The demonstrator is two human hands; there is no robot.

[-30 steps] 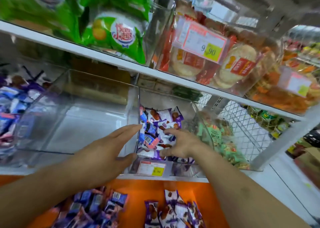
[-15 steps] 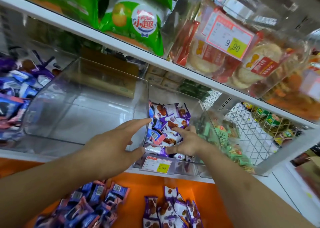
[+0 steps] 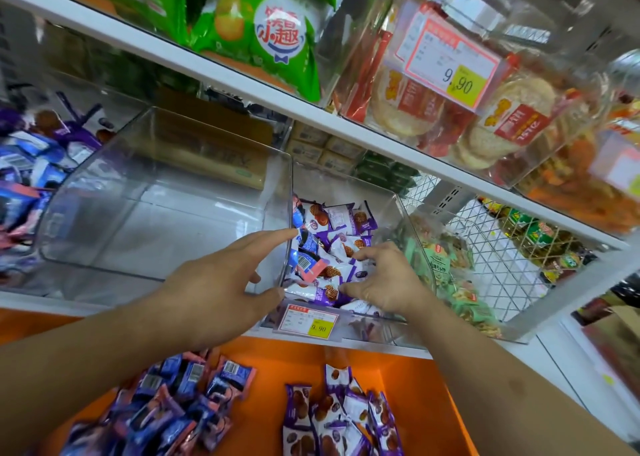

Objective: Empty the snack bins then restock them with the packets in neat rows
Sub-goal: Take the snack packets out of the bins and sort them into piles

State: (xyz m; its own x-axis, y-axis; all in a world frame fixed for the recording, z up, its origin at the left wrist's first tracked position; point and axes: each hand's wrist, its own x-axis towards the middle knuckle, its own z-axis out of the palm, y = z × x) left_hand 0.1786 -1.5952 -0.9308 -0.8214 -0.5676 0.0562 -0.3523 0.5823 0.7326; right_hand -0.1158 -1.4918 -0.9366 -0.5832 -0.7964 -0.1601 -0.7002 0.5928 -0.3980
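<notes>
Packets (image 3: pixel 332 247) heaped in the centre-frame bin (image 3: pixel 408 220), directly under right hand (image 3: pixel 377 279), fingers curled onto them. Left hand (image 3: pixel 221 279), fingers relaxed, braces the empty bin (image 3: pixel 138 192) wall, frame left.

- One view only, worn on the person's head, looking forward and a little up into the shelf (image 3: pixel 242 85).
- It sits close: the bins (image 3: pixel 166 192) fill the middle, both forearms enter from 6 o'clock.
- The orange ledge (image 3: pixel 408 379) lies nearest, at 6; upper stock at 12.
</notes>
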